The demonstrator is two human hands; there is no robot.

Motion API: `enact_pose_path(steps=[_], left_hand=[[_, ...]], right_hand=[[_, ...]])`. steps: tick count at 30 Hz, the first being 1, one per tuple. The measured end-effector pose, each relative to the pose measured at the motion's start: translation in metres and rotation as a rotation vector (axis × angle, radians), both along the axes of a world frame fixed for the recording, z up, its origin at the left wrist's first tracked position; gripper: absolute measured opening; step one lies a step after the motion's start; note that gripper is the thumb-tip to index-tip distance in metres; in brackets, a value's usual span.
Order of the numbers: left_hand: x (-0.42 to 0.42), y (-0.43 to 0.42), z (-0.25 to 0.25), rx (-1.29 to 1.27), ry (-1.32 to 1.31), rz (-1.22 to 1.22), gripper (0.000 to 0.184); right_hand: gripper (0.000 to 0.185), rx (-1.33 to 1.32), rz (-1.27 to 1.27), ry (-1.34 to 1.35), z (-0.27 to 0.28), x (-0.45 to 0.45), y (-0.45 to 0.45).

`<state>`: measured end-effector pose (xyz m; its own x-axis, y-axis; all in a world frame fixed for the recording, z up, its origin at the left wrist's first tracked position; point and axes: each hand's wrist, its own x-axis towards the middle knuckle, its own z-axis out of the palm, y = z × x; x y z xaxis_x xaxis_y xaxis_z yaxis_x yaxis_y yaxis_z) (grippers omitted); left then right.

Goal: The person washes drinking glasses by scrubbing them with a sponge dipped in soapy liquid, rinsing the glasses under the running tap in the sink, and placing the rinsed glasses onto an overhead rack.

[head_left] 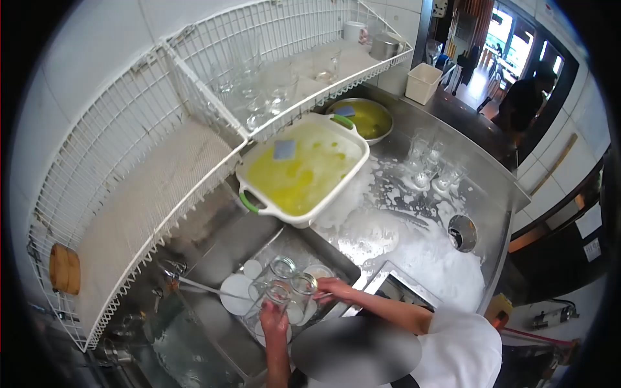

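Over the steel sink (223,323), my left hand (274,319) is closed around a clear drinking glass (279,293). My right hand (331,289) grips a second clear glass (303,283) by its side. Close beside these two is a third glass (283,266); whether a hand supports it cannot be made out. Below the glasses, several white dishes (237,294) lie in the sink. A thin stream of water (207,286) runs from the tap (171,268) towards the glasses.
A white tub (358,165) of yellow-green soapy water holds a blue sponge (283,149). Behind it stands a round metal basin (388,126). Several wet glasses (430,161) stand on the foamy steel counter (414,226). A wire rack (142,239) overhangs the left side.
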<state>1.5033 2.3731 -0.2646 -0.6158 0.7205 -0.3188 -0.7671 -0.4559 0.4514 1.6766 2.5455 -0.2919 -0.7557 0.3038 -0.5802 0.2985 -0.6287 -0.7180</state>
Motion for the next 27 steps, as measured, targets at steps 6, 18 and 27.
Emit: enact_pose_path(steps=[6,18,27], left_hand=[[0.029,0.056,0.191,-0.128,0.504,-0.156,0.02],[-0.056,0.236,0.468,-0.484,1.262,0.299,0.056],[-0.063,0.487,0.558,-0.579,1.666,0.109,0.042]], right_hand=[[0.043,0.183,-0.278,-0.051,0.013,0.134,0.091],[0.033,1.051,-0.7,-0.454,0.079,0.265,0.225],[0.027,1.177,-0.678,-0.416,0.115,0.309,0.313]])
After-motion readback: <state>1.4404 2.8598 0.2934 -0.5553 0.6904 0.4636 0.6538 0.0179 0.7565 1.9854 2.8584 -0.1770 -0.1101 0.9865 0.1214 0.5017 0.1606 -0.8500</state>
